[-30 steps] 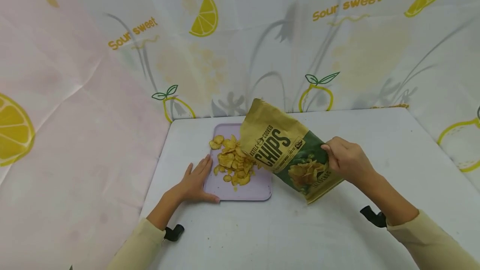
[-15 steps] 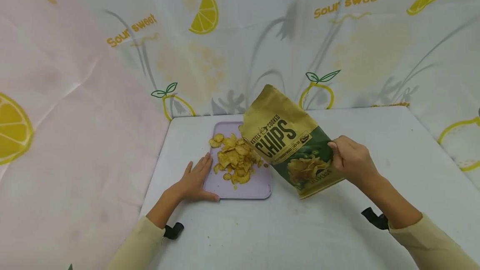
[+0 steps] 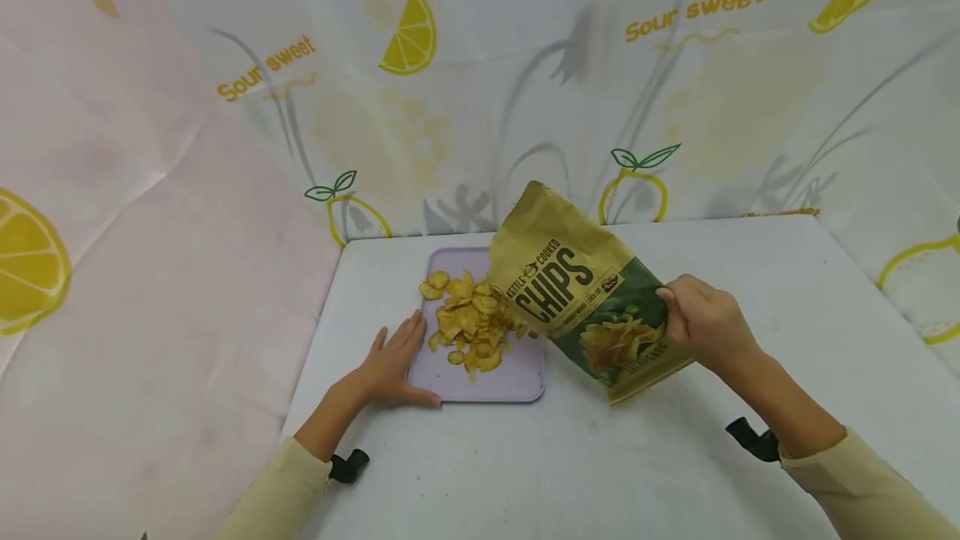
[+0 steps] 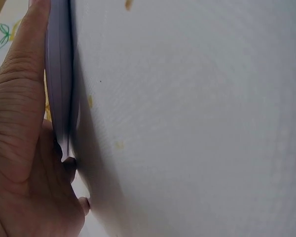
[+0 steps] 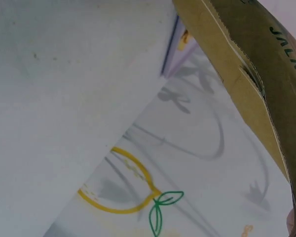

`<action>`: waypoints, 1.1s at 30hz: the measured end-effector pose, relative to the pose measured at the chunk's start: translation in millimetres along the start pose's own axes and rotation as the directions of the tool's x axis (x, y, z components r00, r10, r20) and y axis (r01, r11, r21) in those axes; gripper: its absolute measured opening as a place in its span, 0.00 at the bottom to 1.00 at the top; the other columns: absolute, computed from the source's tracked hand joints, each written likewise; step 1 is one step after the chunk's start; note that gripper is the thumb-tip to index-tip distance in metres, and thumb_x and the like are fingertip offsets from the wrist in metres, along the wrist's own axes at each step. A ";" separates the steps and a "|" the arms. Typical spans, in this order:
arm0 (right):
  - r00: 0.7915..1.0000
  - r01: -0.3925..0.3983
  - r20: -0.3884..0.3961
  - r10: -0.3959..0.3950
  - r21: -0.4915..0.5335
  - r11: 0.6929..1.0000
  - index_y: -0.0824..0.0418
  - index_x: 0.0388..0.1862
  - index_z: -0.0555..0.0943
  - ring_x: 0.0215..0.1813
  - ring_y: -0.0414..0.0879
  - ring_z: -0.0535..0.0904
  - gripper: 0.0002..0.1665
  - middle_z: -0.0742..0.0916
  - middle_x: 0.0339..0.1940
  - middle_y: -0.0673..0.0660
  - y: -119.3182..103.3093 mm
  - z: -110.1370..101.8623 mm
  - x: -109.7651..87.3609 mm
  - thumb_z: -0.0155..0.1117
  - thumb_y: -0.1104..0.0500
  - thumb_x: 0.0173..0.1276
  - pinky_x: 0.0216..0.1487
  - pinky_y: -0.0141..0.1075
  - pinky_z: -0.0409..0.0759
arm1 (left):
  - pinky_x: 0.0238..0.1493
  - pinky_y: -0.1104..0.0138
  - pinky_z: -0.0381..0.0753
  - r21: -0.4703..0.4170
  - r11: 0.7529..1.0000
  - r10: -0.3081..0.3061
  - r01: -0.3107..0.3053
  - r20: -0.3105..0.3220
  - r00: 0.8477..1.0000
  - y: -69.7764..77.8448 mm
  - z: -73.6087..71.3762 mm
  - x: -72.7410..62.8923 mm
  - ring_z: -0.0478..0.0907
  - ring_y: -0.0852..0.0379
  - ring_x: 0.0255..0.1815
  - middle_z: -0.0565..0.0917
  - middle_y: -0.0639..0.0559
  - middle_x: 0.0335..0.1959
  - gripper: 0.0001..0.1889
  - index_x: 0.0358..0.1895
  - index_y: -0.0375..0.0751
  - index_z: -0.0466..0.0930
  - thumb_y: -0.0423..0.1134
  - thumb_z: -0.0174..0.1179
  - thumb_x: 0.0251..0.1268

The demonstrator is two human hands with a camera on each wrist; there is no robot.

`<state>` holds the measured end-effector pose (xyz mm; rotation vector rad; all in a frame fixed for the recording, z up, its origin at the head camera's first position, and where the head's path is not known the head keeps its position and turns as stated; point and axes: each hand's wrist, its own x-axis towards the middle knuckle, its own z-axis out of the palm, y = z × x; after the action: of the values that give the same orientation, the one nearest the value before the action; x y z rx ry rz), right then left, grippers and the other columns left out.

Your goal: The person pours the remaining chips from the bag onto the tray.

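My right hand (image 3: 708, 319) grips the lower right side of a tan and green chip bag (image 3: 577, 294). The bag tilts with its upper left end over the lilac tray (image 3: 480, 390), and its mouth is hidden. A pile of potato chips (image 3: 465, 319) lies on the tray beside the bag. At the tray's left edge rests my left hand (image 3: 390, 369), fingers spread, thumb along the front corner. The left wrist view has the thumb side of that hand (image 4: 19, 108) against the tray's rim (image 4: 59, 74). In the right wrist view the bag's bottom seam (image 5: 237, 84) shows close up.
A white table (image 3: 525, 473) carries small crumbs (image 3: 423, 492) in front of the tray. Behind it hangs a lemon-print cloth (image 3: 510, 90), with a pinkish cloth (image 3: 172, 273) at the left.
The bag has swung slightly right and back from the pile, uncovering more chips, with my right hand shifting slightly right. My left hand stays at the tray's edge.
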<state>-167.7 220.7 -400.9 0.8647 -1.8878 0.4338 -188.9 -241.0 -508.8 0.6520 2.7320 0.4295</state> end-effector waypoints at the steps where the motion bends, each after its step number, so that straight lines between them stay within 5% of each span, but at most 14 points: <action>1: 0.999 -0.007 -0.031 0.007 0.005 1.000 0.66 0.18 0.68 0.15 0.37 0.55 0.29 0.66 0.13 0.53 0.4 -0.2 1.9 0.45 0.53 0.81 0.12 0.32 0.60 | 0.75 0.36 0.33 0.002 1.000 0.000 0.000 -0.003 1.000 -0.1 0.3 -0.7 0.39 0.41 0.82 0.36 0.42 0.82 0.74 0.80 0.36 0.36 0.78 0.67 0.37; 4: 0.998 -0.020 -0.063 0.021 0.010 1.000 0.66 0.17 0.67 0.14 0.38 0.54 0.30 0.65 0.13 0.53 1.9 0.0 7.2 0.46 0.53 0.81 0.12 0.33 0.60 | 0.75 0.36 0.34 0.017 1.000 -0.002 0.002 -0.016 1.000 -0.9 0.3 -1.5 0.40 0.41 0.82 0.37 0.42 0.82 0.74 0.80 0.36 0.37 0.78 0.67 0.38; 11: 0.996 0.032 0.087 -0.031 -0.008 0.999 0.62 0.18 0.65 0.16 0.32 0.52 0.29 0.64 0.14 0.49 3.8 -0.3 1.0 0.43 0.51 0.82 0.11 0.27 0.59 | 0.75 0.37 0.34 0.011 1.000 0.003 -0.003 -0.006 1.000 0.2 0.4 0.4 0.39 0.41 0.82 0.36 0.41 0.82 0.74 0.80 0.36 0.36 0.78 0.67 0.38; 16: 0.996 0.029 0.084 -0.029 0.003 1.000 0.63 0.18 0.66 0.16 0.32 0.54 0.29 0.65 0.14 0.50 4.5 -0.6 -5.2 0.43 0.52 0.82 0.11 0.26 0.60 | 0.75 0.36 0.34 0.026 1.000 -0.011 0.010 0.010 1.000 1.8 0.9 -1.6 0.39 0.41 0.82 0.36 0.41 0.82 0.74 0.80 0.36 0.36 0.78 0.66 0.38; 22: 0.999 -0.019 -0.035 0.019 -0.001 1.000 0.66 0.19 0.68 0.15 0.37 0.55 0.29 0.66 0.13 0.53 7.7 -0.7 0.1 0.45 0.52 0.81 0.12 0.32 0.60 | 0.75 0.37 0.33 0.024 1.000 -0.011 0.011 -0.004 1.000 2.5 -0.8 -2.5 0.38 0.40 0.82 0.35 0.41 0.82 0.74 0.80 0.35 0.35 0.77 0.67 0.39; 33: 0.998 -0.002 0.068 0.002 0.003 1.000 0.64 0.19 0.68 0.16 0.33 0.54 0.29 0.65 0.14 0.50 5.5 -1.6 -7.8 0.44 0.53 0.82 0.12 0.27 0.59 | 0.75 0.36 0.34 0.028 1.000 -0.007 0.007 0.002 1.000 3.2 1.3 -3.2 0.39 0.40 0.82 0.36 0.41 0.82 0.74 0.80 0.35 0.36 0.78 0.66 0.38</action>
<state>-168.7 228.4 -406.7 0.8890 -1.9507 0.4131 -184.4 -239.5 -508.2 0.6500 2.7426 0.3892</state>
